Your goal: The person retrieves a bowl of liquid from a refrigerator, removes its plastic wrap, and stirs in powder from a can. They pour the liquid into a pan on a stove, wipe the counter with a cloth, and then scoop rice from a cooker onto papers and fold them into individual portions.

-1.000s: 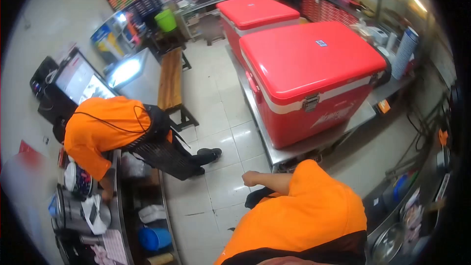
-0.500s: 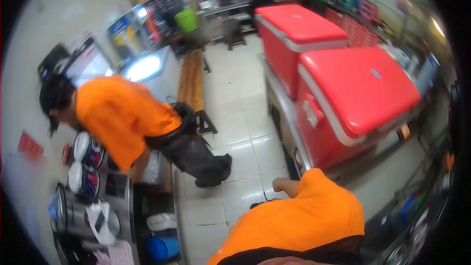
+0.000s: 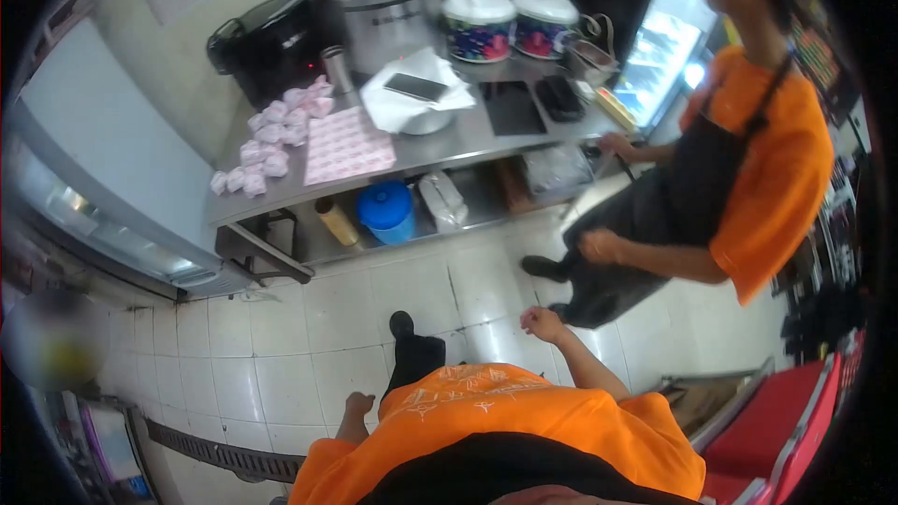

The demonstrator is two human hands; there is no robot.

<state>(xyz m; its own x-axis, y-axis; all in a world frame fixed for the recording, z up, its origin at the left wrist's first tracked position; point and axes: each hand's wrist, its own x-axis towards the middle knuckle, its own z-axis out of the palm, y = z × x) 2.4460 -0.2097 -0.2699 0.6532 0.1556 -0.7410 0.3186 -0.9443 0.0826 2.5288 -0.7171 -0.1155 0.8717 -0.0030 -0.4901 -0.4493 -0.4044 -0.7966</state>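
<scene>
Leftmost, a tall, smooth fridge (image 3: 122, 131) is seen close to the end of a steel tabletop (image 3: 458, 143), whose straight front edge is stretched across the upper middle. Lower down, a slotted grate (image 3: 224, 454) is set into the floor (image 3: 346, 318). At the tabletop's left, crumpled, rounded paper bundles (image 3: 271, 136) are clustered beside a flat sheet (image 3: 349, 147) of printed paper. Near the grate, to its right, the left hand (image 3: 358, 404) is held low above square, glossy tiles; the grate is the nearest thing to it, and whether its fingers are open or closed cannot be told. Between both hands and the tabletop's edge, a broad band of tiles is given as room for moving. A round blue bucket (image 3: 385, 210) is kept on the shelf below, and a phone (image 3: 416, 86) is laid on something white and creased above. Farther right, the right hand (image 3: 543, 324) is held with fingers loosely bent and slightly parted; just beside it in view, a co-worker's black shoe (image 3: 559, 311) is shown. The floor is narrowed there by the co-worker (image 3: 795, 150). Rightmost, a hard red cooler (image 3: 772, 421) is partly seen.
</scene>
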